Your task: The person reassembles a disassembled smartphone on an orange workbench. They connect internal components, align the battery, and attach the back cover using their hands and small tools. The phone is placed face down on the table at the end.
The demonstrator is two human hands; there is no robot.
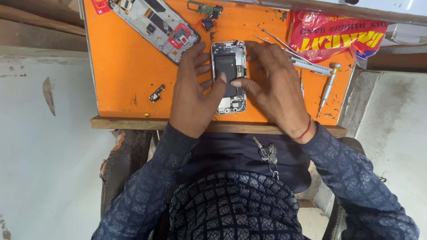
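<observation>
Orange covers the counter (129, 66) — a stripped phone frame (155, 24) lies at its far left corner. Near the front edge, the left hand (193, 93) and right hand (273, 86) press thumbs on an opened phone (228, 58), fingers spread, clamping nothing. Right edge — a screwdriver (327, 89).
</observation>
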